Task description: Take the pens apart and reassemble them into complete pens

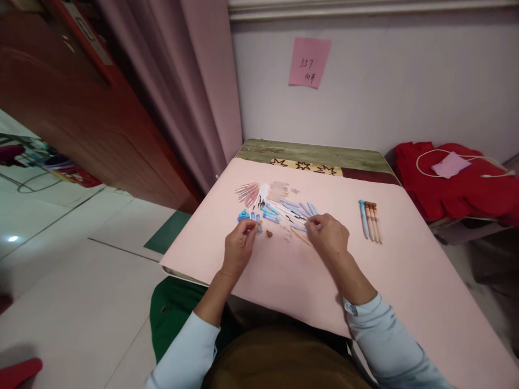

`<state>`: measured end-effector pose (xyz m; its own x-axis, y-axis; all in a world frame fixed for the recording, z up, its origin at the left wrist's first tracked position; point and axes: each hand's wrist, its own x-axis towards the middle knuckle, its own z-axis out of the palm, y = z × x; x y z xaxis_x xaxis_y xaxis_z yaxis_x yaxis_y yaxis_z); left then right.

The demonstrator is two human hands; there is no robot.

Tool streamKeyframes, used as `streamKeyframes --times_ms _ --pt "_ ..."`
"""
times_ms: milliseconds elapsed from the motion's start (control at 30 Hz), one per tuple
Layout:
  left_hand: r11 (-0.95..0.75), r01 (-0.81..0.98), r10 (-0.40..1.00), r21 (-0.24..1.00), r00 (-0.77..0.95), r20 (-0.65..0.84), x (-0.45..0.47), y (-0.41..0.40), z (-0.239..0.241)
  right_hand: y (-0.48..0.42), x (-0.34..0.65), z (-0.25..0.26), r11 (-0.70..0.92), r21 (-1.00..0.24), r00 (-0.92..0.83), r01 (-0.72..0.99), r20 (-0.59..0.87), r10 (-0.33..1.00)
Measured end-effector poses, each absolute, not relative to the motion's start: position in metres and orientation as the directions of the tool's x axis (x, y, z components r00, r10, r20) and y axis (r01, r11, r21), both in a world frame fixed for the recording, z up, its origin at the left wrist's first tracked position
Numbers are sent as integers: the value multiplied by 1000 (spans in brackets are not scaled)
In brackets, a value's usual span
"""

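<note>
My left hand [239, 246] is closed in a pinch over the near edge of the pen parts. Something small and tan shows at its fingertips, too small to name. Close by lie blue pen caps [244, 215] and a small brown piece [270, 234]. My right hand [329, 233] has its fingers pressed together at the ends of pale blue pen barrels [299, 228]; what they hold is hidden. White pen refills with dark tips [286, 209] spread between the hands. Behind them fan out pinkish-brown barrels [249, 193] and clear small parts [279, 189].
Several assembled pens, one blue pen [364, 219] and brown-topped pens [373, 221], lie in a row at the right on the pink-covered table [279, 275]. Red cloth [478, 189] with a white cable sits beyond the right edge. A curtain [203, 70] hangs back left.
</note>
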<state>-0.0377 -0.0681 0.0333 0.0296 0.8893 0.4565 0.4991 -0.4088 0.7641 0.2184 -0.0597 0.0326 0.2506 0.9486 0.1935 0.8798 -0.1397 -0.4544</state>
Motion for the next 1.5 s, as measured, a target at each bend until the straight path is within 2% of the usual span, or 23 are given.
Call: streamKeyframes --times_ms 133,267,533,733,800,900,1033,1167,1300,1500 --pt "-338 390 902 857 -127 413 -41 -83 17 -65 210 33 -65 -507 237 860 283 930" --pt "-297 273 924 915 -158 347 -41 -86 11 -68 188 37 13 -533 151 846 263 953" --pt "-156 78 958 985 -232 170 -47 -85 11 -52 146 36 -48 -366 103 930 131 986" --pt "-167 8 964 986 -207 165 -51 -83 5 -47 141 36 -52 -264 90 963 131 987" --pt "-176 30 966 984 -189 178 -52 -82 2 -48 142 38 -46 -277 94 960 159 983" --pt "-194 47 965 980 -170 200 -53 -80 0 -55 144 43 -38 -369 120 928 199 973" --pt "-259 75 951 963 -157 268 -55 -79 3 -72 135 48 1 -521 103 854 170 980" --pt "-293 139 943 946 -123 310 -55 -81 7 -86 124 47 3 -597 109 802 152 982" --pt "-209 -16 960 978 -192 202 -55 -81 7 -86 124 43 -42 -567 176 823 183 967" --pt "-114 -291 974 950 -223 48 -59 -79 10 -84 117 33 30 -468 63 883 182 981"
